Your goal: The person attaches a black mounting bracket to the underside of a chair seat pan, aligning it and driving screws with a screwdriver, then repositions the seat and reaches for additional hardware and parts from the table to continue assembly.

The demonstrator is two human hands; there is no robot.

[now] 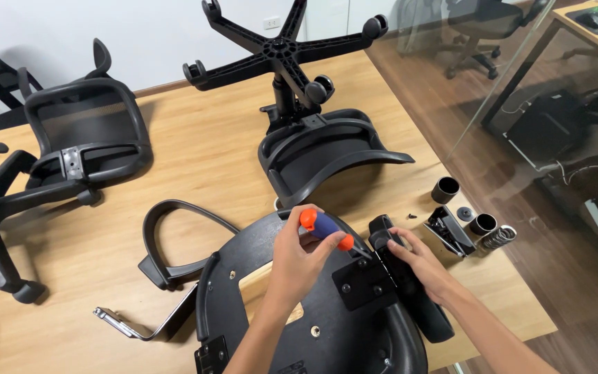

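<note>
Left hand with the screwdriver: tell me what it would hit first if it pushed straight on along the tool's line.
The left hand aims the screwdriver down and right. Its tip would first meet the black metal bracket on the seat underside, right beside the right hand, though depth is hard to judge.

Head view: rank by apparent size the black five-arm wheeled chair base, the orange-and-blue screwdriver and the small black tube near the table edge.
1. Black five-arm wheeled chair base, though farthest away.
2. Orange-and-blue screwdriver, in the left hand.
3. Small black tube.
</note>
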